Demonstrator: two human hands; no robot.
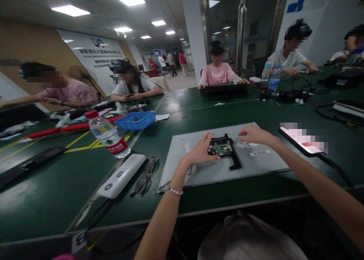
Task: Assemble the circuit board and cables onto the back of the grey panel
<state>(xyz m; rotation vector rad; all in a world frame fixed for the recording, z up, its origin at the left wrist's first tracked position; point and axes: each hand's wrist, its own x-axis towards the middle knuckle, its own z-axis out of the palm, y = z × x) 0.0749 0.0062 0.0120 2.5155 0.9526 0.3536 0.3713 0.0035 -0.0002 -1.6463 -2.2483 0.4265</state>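
A flat grey panel (199,176), like the back of a display, lies on the table before me. On it sits a green circuit board (223,149) in a black bracket (235,162). My left hand (199,152) rests at the bracket's left side, thumb and fingers spread along its near and far edges. To the right of the board, my right hand (254,134) is low over the panel with its fingers bent together. Whatever is between those fingertips is too small to make out. Just below them are a whitish piece (247,144) and a barcode label (260,153).
Left of the panel are eyeglasses (146,176), a white power bank (122,176), a water bottle (109,134) and a blue tray (135,120). A phone (303,140) with a cable lies at right. Several people sit around the green table (182,115).
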